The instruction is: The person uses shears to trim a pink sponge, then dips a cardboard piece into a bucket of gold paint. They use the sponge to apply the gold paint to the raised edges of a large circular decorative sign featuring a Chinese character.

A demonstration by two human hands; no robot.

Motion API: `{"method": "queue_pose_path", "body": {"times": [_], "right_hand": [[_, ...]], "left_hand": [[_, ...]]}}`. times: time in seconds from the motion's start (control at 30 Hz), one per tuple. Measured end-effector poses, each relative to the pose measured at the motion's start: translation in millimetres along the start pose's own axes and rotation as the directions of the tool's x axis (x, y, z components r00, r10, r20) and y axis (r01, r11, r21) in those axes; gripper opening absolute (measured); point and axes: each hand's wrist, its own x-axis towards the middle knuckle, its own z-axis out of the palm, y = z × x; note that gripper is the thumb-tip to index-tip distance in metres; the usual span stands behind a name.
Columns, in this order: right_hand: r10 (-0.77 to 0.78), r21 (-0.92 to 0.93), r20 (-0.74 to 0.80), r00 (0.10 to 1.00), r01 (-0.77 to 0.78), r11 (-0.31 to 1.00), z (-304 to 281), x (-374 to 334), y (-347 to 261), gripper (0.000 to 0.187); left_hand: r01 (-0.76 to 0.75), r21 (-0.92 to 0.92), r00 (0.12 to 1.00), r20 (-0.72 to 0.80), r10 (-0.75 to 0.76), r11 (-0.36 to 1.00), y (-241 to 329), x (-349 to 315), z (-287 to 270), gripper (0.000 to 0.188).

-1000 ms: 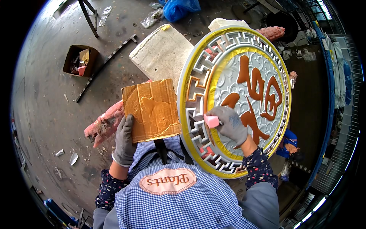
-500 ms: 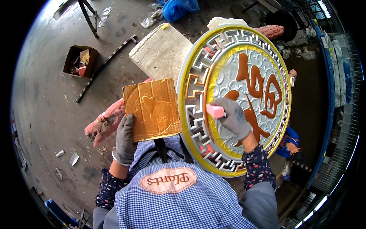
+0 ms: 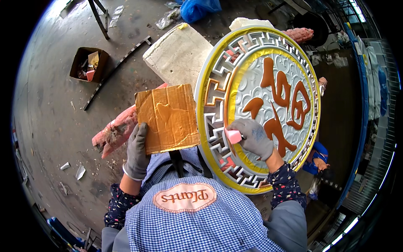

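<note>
My gloved left hand [image 3: 137, 149] grips the left edge of a square of cardboard [image 3: 168, 119], its face coated with wet-looking orange-brown paint. A small pink sponge block [image 3: 233, 136] is pinched in my gloved right hand [image 3: 254, 137]. It meets the inner ring of a large round white openwork panel [image 3: 247, 90], on the side nearest the cardboard. Copper-brown colour covers the ring's upper left stretch and a few bars of the lattice. Raised brown character strokes [image 3: 281, 90] stand on the panel's pale scrolled centre. Yellow masking [image 3: 239, 80] lines the centre and the outer rim.
White foam blocks [image 3: 178, 52] and pink wrapped rolls [image 3: 117, 131] lie around and beneath the panel. On the floor to the left are a cardboard box [image 3: 89, 65] of scraps and a long dark bar [image 3: 117, 73]. Another person [image 3: 319, 159] is beyond the panel at right.
My right hand has slid the sponge slightly toward me along the inner ring, uncovering a brown stroke behind it. The left hand and cardboard have barely moved.
</note>
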Motion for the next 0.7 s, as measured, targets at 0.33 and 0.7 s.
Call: {"method": "queue_pose_path", "body": {"times": [0.33, 0.7], "right_hand": [[-0.038, -0.017, 0.22, 0.975, 0.043, 0.999, 3.0, -63.7, -13.1, 0.028], [-0.006, -0.027, 0.015, 1.0, 0.007, 1.0, -4.7, -20.5, -10.7, 0.03]], "left_hand": [[0.035, -0.05, 0.999, 0.022, -0.034, 0.998, -2.6, 2.1, 4.3, 0.044], [0.024, -0.021, 1.0, 0.008, -0.024, 1.0, -2.3, -1.3, 4.5, 0.046]]}}
